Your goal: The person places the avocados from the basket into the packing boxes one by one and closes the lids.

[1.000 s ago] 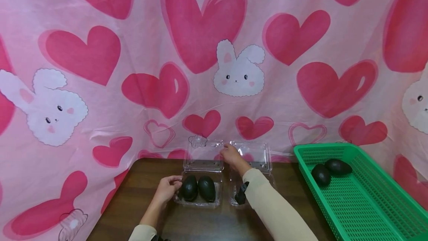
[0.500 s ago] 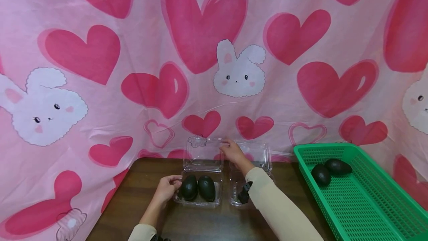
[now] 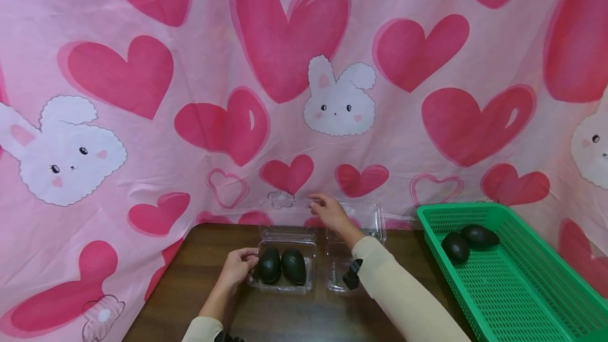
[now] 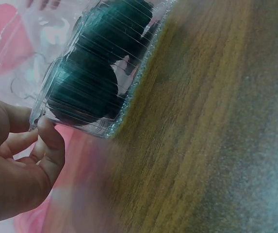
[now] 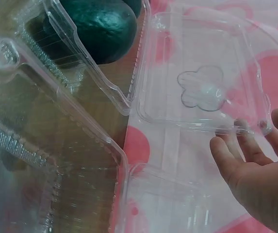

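Note:
Two dark avocados (image 3: 269, 266) lie side by side in a clear plastic clamshell container (image 3: 285, 289). My left hand (image 3: 237, 268) pinches the container's left rim between thumb and finger, as the left wrist view shows up close. Its raised clear lid (image 5: 202, 53) stands at the back. At the lid's upper right edge is my right hand (image 3: 330, 214), its fingers spread and touching the lid's corner without closing round it. A second clear clamshell container (image 3: 335, 271) stands open to the right, partly hidden under my right forearm.
On the right stands a green plastic basket (image 3: 532, 278) holding two more avocados (image 3: 480, 236). The brown wooden table (image 3: 266, 315) ends at the back against a pink cloth (image 3: 399, 146) printed with hearts and rabbits.
My right hand has risen slightly, and the lid of the avocado container has tilted, its outline now fainter. The left hand has stayed on the rim.

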The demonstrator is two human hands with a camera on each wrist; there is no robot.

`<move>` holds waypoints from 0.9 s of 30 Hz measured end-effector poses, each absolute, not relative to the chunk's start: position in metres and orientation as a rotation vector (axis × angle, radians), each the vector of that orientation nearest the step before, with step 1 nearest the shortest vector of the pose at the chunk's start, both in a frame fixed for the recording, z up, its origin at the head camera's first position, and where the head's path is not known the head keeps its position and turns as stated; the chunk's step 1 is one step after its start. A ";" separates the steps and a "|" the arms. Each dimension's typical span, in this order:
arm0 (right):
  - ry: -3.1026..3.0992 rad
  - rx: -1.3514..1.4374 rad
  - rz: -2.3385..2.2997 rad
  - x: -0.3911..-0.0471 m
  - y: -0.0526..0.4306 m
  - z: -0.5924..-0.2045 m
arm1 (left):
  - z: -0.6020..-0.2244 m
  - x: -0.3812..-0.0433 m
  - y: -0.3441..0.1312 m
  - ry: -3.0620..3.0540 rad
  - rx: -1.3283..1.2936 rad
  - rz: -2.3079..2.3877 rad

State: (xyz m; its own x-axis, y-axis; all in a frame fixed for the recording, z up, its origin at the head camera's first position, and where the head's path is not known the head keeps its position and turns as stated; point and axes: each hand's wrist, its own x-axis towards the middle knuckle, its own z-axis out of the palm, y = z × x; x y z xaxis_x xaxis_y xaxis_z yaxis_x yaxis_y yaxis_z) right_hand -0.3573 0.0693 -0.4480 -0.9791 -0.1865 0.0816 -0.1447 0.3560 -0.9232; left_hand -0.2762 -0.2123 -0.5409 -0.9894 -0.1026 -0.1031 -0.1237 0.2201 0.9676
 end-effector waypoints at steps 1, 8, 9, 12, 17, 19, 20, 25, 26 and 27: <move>2.569 -0.326 -1.725 -0.356 0.070 -0.446 | -0.541 -0.276 -0.212 2.442 -0.226 1.937; 2.644 -0.433 -1.670 -0.348 0.069 -0.443 | -0.541 -0.277 -0.213 2.430 -0.225 1.938; 2.654 -0.444 -1.658 -0.347 0.069 -0.443 | -0.541 -0.277 -0.213 2.426 -0.229 1.939; 2.678 -0.475 -1.629 -0.343 0.070 -0.443 | -0.541 -0.276 -0.213 2.424 -0.230 1.935; 2.744 -0.561 -1.548 -0.336 0.071 -0.442 | -0.542 -0.275 -0.213 2.434 -0.219 1.933; 2.753 -0.613 -1.518 -0.333 0.072 -0.441 | -0.541 -0.276 -0.214 2.440 -0.209 1.932; 2.756 -0.647 -1.501 -0.331 0.072 -0.440 | -0.541 -0.276 -0.214 2.438 -0.210 1.934; 2.761 -0.740 -1.381 -0.323 0.076 -0.440 | -0.540 -0.276 -0.213 2.423 -0.231 1.940; 2.765 -0.746 -1.360 -0.322 0.077 -0.440 | -0.540 -0.276 -0.213 2.425 -0.233 1.937; 2.770 -0.751 -1.345 -0.321 0.077 -0.441 | -0.540 -0.276 -0.213 2.428 -0.233 1.934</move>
